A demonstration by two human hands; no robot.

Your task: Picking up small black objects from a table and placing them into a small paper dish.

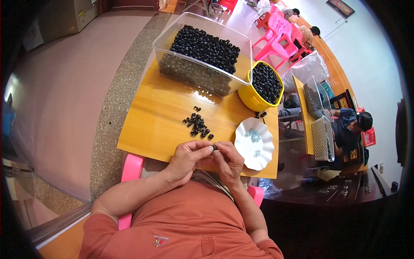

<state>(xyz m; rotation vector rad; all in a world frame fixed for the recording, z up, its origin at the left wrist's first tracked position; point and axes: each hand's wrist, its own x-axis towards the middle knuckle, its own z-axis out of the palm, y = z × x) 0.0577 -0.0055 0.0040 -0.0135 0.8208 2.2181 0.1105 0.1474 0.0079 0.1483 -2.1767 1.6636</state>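
At the near edge of the wooden table, my left hand [188, 159] and my right hand [229, 162] meet, both closed with fingertips pinching one small round black part [214, 147]. Its exact kind is too small to make out. Just beyond my left hand lies a loose pile of similar black parts [197, 124]. Beside my right hand stands a white dish with a wavy rim [265, 152], holding two heaps of tiny pale bluish pieces [252, 135].
A large clear plastic bin [202, 64] of black ring-shaped parts stands on the table's [151, 116] far side. Right of it is a yellow tub [252, 100] filled with black parts. Farther right, another person [351, 125] sits by a white perforated basket [322, 140]. Pink chairs [278, 36] stand behind.
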